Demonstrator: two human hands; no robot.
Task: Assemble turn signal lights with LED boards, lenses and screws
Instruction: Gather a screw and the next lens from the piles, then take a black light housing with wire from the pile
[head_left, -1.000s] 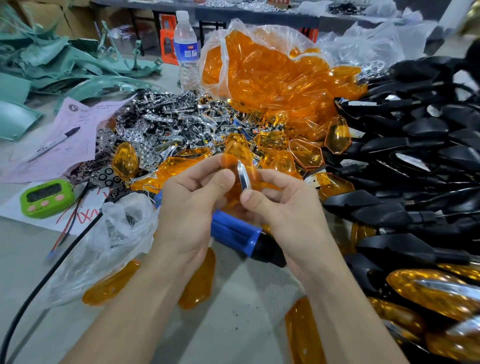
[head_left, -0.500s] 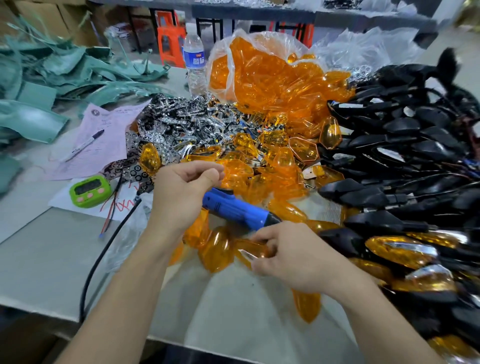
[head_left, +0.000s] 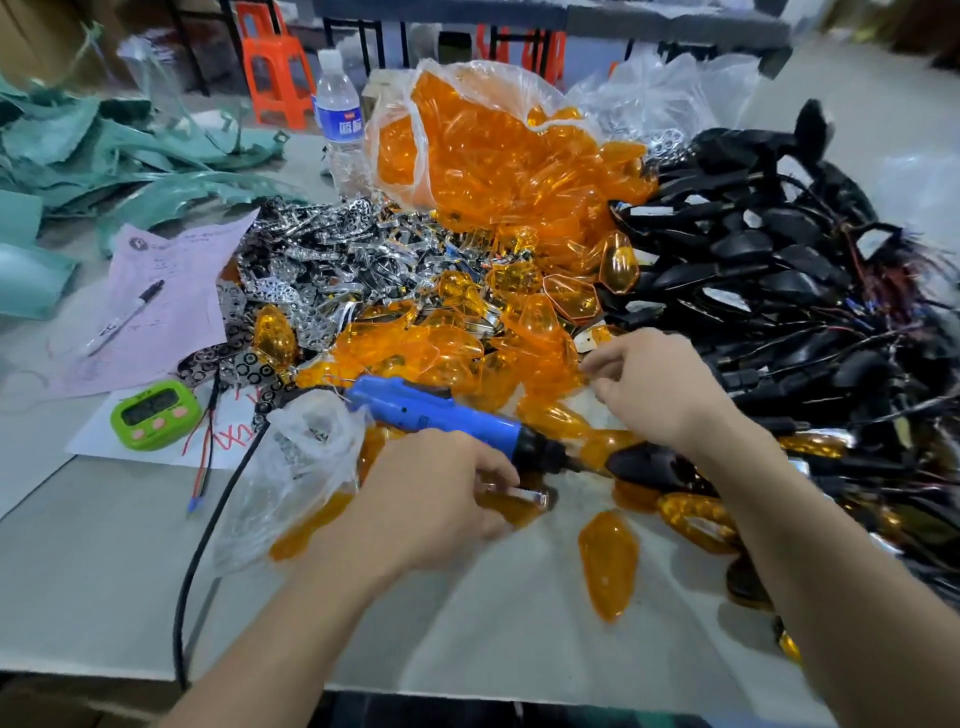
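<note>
My left hand (head_left: 441, 504) sits low over the table, its fingers curled round an amber lens with a chrome piece in it (head_left: 517, 503). My right hand (head_left: 649, 387) is higher and to the right, fingers curled at the edge of the loose amber lenses (head_left: 467, 353) and the black housing pile (head_left: 779, 270); what it holds is hidden. A blue electric screwdriver (head_left: 431, 415) lies between my hands, its tip pointing at a black housing (head_left: 654, 465). One loose lens (head_left: 608, 561) lies near the front.
A bag of amber lenses (head_left: 493, 145) stands at the back, with chrome reflectors (head_left: 332, 270) heaped to its left. A small plastic bag (head_left: 306, 467), green timer (head_left: 156, 415), pink paper with pen (head_left: 156, 306), water bottle (head_left: 340, 119) and the screwdriver's black cable (head_left: 208, 545) are on the left.
The lens with the chrome piece has passed from my right hand to my left, which dropped to the table. My right hand rose to the pile's edge.
</note>
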